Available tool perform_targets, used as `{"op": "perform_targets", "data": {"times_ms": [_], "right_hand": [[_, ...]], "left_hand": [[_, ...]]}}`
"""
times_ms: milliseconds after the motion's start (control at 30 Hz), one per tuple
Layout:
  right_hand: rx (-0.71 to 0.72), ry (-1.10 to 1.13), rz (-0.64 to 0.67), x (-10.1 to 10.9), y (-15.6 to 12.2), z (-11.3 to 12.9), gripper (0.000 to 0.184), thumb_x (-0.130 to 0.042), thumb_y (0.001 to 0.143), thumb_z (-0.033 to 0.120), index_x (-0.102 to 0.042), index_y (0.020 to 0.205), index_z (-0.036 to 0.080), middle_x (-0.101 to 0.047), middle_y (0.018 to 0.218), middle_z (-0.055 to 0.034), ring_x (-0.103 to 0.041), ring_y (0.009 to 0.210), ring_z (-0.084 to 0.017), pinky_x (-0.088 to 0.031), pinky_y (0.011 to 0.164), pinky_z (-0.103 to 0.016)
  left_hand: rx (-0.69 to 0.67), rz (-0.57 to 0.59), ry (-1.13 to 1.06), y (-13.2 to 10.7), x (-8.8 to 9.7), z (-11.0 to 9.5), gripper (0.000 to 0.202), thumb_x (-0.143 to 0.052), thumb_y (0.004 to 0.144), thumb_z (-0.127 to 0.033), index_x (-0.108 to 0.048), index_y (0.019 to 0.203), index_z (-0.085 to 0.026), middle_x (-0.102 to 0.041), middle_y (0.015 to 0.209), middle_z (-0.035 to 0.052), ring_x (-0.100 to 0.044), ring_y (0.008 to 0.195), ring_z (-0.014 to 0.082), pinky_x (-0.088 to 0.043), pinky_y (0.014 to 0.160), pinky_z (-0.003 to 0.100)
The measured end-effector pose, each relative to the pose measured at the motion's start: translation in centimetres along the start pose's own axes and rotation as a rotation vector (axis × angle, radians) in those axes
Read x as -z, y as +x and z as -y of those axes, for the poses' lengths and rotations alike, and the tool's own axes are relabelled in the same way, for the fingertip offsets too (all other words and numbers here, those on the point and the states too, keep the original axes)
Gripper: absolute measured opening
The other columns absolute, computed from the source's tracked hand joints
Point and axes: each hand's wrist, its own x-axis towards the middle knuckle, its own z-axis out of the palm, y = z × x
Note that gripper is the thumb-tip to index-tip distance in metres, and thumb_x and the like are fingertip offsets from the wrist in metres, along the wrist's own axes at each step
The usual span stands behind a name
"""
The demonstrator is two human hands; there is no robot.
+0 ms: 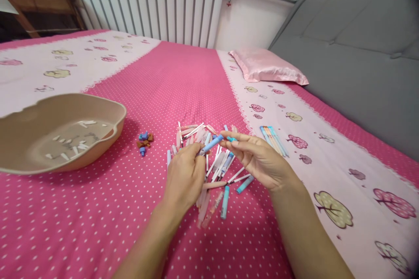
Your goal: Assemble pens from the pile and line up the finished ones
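Observation:
My left hand [185, 176] is closed around a blue pen tube [212, 143], which points up and to the right. Between the thumb and fingers of my right hand [262, 159] is a small teal pen piece [231, 139], close to the far end of the tube. Below both hands lies a loose pile of pen parts: white refills [218, 163], pinkish clear barrels [203, 209] and a teal pen cap [224, 202]. Another teal cap [245, 184] rests at the pile's right edge. My left hand hides part of the pile.
To the left stands a tan basin [118, 111] with several small white pieces inside. Small blue and brown pieces [144, 141] lie between it and the pile. Several pens [274, 140] lie side by side at right. Farther back are a pink pillow [266, 65] and grey headboard [347, 48].

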Motion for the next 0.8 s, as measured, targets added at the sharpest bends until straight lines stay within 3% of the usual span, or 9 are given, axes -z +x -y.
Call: {"op": "perform_targets", "data": {"times_ms": [133,367,800], "right_hand": [[0.074,-0.124,-0.037,-0.08,-0.32,0.07,0.023,-0.062,0.077,0.016,-0.07,0.098,0.019,-0.07,0.098,-0.0045,-0.064,0.098,-0.014,-0.044,0.102,-0.032],[0.218,-0.341,-0.068,-0.13,-0.63,0.05,0.038,-0.071,0.071,0.022,-0.064,0.108,0.02,-0.067,0.102,-0.0058,-0.062,0.096,-0.016,-0.049,0.091,-0.035],[0.304,-0.492,-0.089,-0.25,-0.79,0.21,0.028,-0.069,0.072,0.019,-0.063,0.1,0.019,-0.071,0.094,-0.005,-0.066,0.091,-0.018,-0.052,0.086,-0.036]], "left_hand": [[-0.067,-0.032,0.086,0.07,0.06,0.26,0.024,-0.034,0.079,-0.014,-0.058,0.077,-0.019,-0.058,0.072,0.003,-0.052,0.072,0.019,-0.036,0.064,0.029],[-0.103,-0.104,0.126,0.23,-0.06,0.63,0.027,-0.035,0.078,-0.013,-0.062,0.078,-0.017,-0.061,0.076,0.0062,-0.052,0.077,0.0222,-0.038,0.071,0.033],[-0.098,-0.151,0.102,0.49,-0.05,0.57,0.03,-0.036,0.076,-0.013,-0.066,0.078,-0.018,-0.064,0.075,0.0059,-0.054,0.077,0.0218,-0.042,0.073,0.034]]}}
